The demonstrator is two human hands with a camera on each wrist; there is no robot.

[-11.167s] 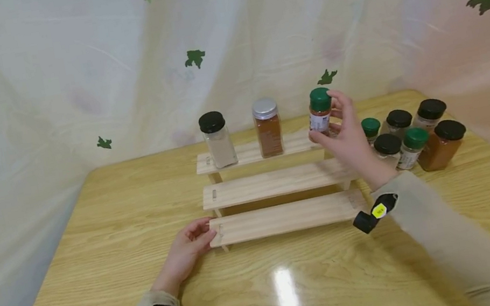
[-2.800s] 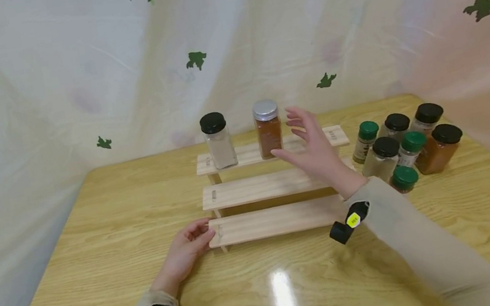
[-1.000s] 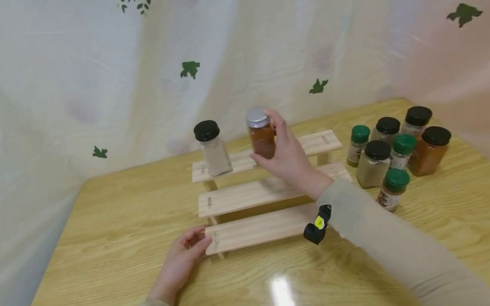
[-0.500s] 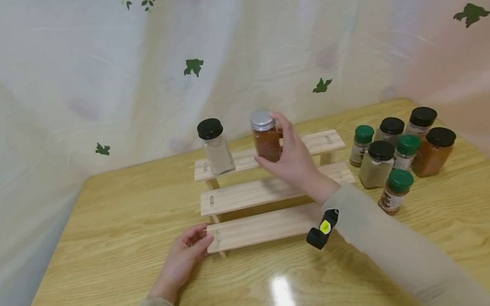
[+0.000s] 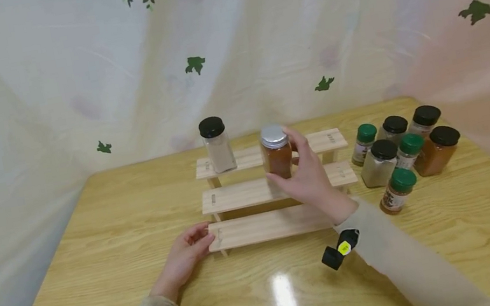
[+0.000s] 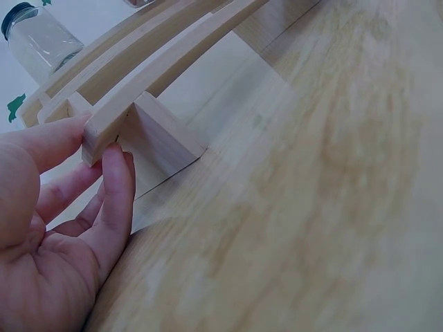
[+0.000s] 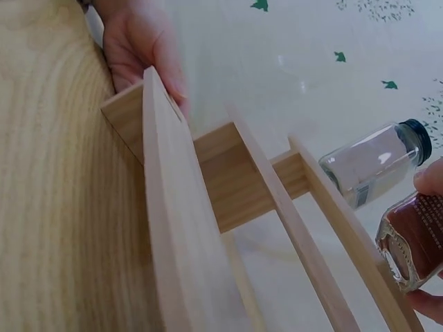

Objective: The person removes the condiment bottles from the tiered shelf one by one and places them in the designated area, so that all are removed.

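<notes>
A three-step wooden rack [image 5: 275,187] stands mid-table. My right hand [image 5: 293,162] grips a silver-lidded jar of red-brown spice [image 5: 277,157], held clear of the top step and in front of it, above the middle step. The right wrist view shows the same jar [image 7: 414,240] between my fingertips. A black-lidded jar of pale powder [image 5: 217,146] stands on the top step at the left. My left hand [image 5: 187,251] rests with relaxed fingers [image 6: 114,194] against the left end of the lowest step [image 6: 104,131].
Several green- and black-lidded spice jars [image 5: 397,150] stand grouped on the table to the right of the rack. A pale curtain with green leaf prints [image 5: 195,65] closes in the table's far and side edges. Bare wooden tabletop [image 5: 279,289] lies in front of me.
My right hand closed on the silver-lidded jar on the top step, lifted it, and brought it down and toward me over the middle step. The left hand stayed put.
</notes>
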